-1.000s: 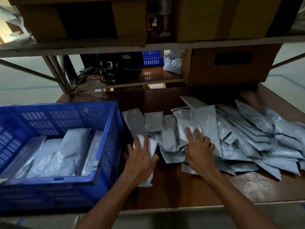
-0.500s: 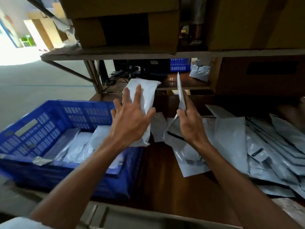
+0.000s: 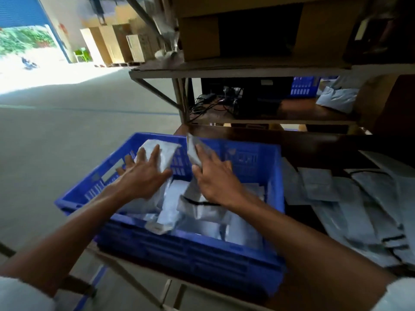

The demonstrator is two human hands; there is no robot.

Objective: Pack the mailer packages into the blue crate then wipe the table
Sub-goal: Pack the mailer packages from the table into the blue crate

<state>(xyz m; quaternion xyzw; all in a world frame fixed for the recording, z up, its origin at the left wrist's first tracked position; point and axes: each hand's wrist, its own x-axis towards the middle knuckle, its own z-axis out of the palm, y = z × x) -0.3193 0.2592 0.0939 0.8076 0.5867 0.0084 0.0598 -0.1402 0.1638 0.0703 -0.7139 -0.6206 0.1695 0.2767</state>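
Note:
The blue crate [image 3: 272,187] stands on the left end of the wooden table [image 3: 314,140], with several grey mailers [image 3: 170,205] lying inside. Over the crate, my left hand [image 3: 143,178] holds a pale mailer [image 3: 167,151], fingers spread along it and thumb under its edge. My right hand [image 3: 215,178] pinches a second, darker mailer [image 3: 193,151] that stands on edge above the crate. To the right of the crate, a pile of mailers [image 3: 363,207] lies spread on the table.
A metal shelf frame [image 3: 179,99] rises behind the crate, carrying cardboard boxes [image 3: 199,37] above and cables, a dark device [image 3: 249,97], another blue crate [image 3: 303,86] on the middle shelf. Bare concrete floor [image 3: 67,131] lies to the left.
Both hands took a mailer from the table pile, lifted it and carried it left; they are now over the crate's inside. The view has swung left with them.

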